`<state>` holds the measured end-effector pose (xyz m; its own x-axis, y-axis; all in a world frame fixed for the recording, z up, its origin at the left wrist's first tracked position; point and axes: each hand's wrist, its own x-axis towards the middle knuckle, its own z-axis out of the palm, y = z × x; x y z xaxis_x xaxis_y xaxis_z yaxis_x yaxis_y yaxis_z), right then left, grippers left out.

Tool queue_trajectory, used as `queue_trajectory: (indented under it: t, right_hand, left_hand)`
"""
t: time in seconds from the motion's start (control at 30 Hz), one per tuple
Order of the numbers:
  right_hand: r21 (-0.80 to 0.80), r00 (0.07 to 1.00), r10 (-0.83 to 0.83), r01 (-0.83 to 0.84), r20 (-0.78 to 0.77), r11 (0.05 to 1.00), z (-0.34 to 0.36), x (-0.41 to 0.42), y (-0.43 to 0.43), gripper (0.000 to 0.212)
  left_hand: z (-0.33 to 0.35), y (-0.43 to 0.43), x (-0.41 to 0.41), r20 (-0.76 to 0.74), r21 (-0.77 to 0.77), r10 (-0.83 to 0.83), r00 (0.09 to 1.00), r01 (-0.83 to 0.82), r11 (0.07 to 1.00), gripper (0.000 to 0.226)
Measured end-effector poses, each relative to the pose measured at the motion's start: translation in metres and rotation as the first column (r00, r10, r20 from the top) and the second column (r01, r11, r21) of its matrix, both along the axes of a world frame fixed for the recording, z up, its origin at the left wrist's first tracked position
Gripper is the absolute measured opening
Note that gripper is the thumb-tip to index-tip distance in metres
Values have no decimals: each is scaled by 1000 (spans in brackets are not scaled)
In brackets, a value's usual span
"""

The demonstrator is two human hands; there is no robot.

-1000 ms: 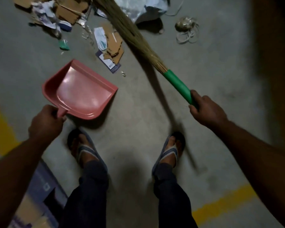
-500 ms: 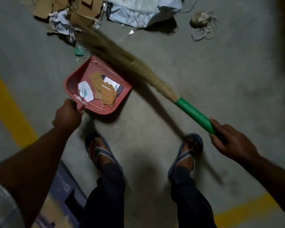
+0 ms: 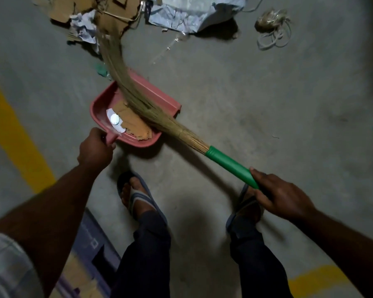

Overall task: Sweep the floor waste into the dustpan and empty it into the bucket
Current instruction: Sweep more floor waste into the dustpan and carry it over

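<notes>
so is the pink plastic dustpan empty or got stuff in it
Not empty: the pink plastic dustpan holds torn brown cardboard scraps and a white paper piece.

Grey concrete floor (image 3: 246, 100) marked with yellow painted lines (image 3: 15, 130). Lying on it: a pink dustpan (image 3: 162, 97) containing scraps; beyond it torn cardboard (image 3: 116, 11), a crumpled pale sheet (image 3: 187, 16) and a small green scrap (image 3: 101, 69); tangled string (image 3: 271, 24) lies well apart.

Open floor (image 3: 256, 100) right of the dustpan (image 3: 159, 97); broom (image 3: 125, 82) across its mouth, cardboard pile (image 3: 114, 14) just beyond.
</notes>
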<state>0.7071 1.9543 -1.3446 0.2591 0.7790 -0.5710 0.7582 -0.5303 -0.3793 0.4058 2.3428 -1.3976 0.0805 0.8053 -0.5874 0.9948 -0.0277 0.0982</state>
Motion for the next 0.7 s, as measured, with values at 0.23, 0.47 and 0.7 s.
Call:
queue_trajectory:
  t: [0.23,0.47,0.7]
  right_hand:
    - [122,986,-163,157,41,980,28,-13,7,65]
    - [220,974,-92,45,205,974,36,29,69,59]
    - [242,903,214,-317,373,917,20,66,193,48]
  left_hand:
    - [15,-23,-39,91,-31,63,994,-60,998,21]
    - [24,-54,-105,69,-50,208,976,-205,978,23]
    - [22,-47,-137,58,-18,280,958,-280,960,23]
